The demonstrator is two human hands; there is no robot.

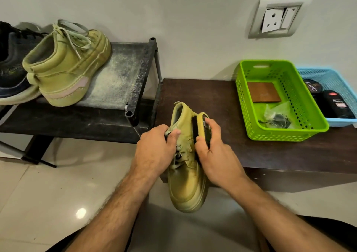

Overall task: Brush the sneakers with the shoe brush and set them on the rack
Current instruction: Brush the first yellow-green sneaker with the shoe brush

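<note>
Dark wooden bench (pixel 212 97); left hand (pixel 154 147) grips sneaker (pixel 185 184), right hand (pixel 214 151) grips brush (pixel 195 131).

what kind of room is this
Probably a home entryway or shoe corner. A low shoe rack against the wall holds sneakers, a dark bench carries a blue basket of shoe polish, and a wall socket sits above a tiled floor.

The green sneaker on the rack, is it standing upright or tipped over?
Upright. The green sneaker on the rack rests on its sole on the rack, heel toward the camera, laces on top, beside a dark shoe.
</note>
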